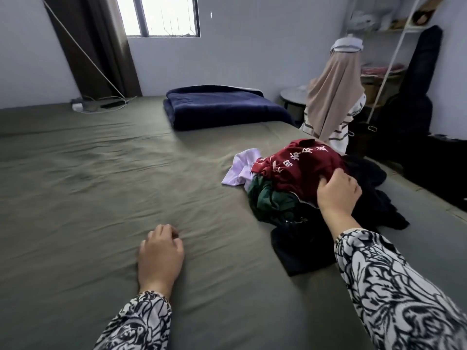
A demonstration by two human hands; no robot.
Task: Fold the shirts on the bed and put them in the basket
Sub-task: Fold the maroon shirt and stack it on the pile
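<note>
A pile of crumpled shirts lies on the right side of the bed (88, 178), which has an olive-green sheet. On top is a dark red shirt (300, 168) with white characters. A lilac shirt (242, 170) sticks out to its left, a dark green one (270, 200) lies under it, and black garments (303, 246) spread at the front and right. My right hand (337, 193) grips the near edge of the red shirt with curled fingers. My left hand (160, 258) rests on the bare sheet with fingers curled, holding nothing. No basket is in view.
A folded navy blanket (222, 107) lies at the head of the bed. A beige and striped garment (333, 102) hangs beside the bed's far right corner. A white shelf rack (389, 59) and a black bag (414, 92) stand by the right wall. Cables (101, 103) lie at the far left.
</note>
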